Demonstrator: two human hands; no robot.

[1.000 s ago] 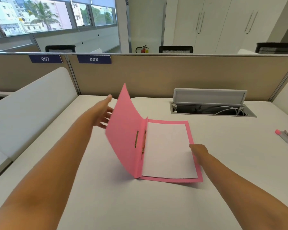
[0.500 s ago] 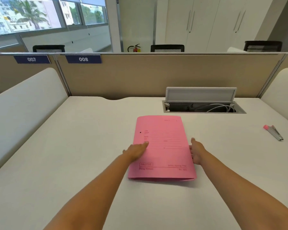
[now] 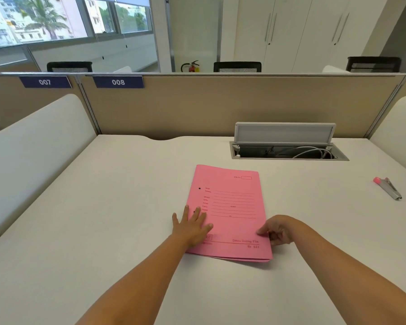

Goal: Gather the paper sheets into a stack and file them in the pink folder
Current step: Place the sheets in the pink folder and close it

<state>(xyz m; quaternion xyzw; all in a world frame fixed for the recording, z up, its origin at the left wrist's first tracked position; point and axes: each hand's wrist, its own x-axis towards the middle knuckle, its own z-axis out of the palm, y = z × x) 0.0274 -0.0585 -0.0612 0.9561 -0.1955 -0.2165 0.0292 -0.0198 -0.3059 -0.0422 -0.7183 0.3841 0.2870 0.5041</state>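
The pink folder lies closed on the white desk, its printed cover facing up. The paper sheets are hidden inside it. My left hand rests flat with fingers spread on the folder's near left part, by the spine. My right hand touches the folder's right edge near the front corner, with its fingers curled and the thumb on the cover.
A pink-tipped stapler lies at the far right of the desk. An open cable box with its lid up sits behind the folder. Beige partitions and white side panels border the desk.
The folder's cover was swung from standing open to fully shut over the paper. My left hand came down onto the cover, and my right hand shifted to the right edge.
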